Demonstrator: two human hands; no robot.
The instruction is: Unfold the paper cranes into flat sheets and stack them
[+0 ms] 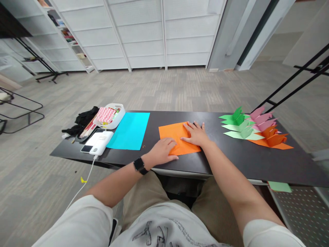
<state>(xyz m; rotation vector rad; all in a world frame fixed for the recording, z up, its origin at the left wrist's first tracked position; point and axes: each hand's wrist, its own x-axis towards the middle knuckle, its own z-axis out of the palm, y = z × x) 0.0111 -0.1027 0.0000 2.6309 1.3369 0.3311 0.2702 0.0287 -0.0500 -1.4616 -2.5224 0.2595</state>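
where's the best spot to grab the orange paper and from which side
Probably the far-left corner of the orange paper, approached from the left. It sticks out uncovered, while the left hand lies over the near-left part and the right hand over the far-right part. The paper lies flat on the table, so sliding a thumb under and pinching should work.

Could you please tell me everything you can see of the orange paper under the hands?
The orange paper looks like a plain, thin, matte sheet with straight edges, roughly four-sided. It lies flat on the dark table, turned slightly askew to its edge, to the right of the blue sheet and apart from it. The left hand rests over its near left part, the right hand over its right side. Whether it has creases or several layers, I cannot tell.
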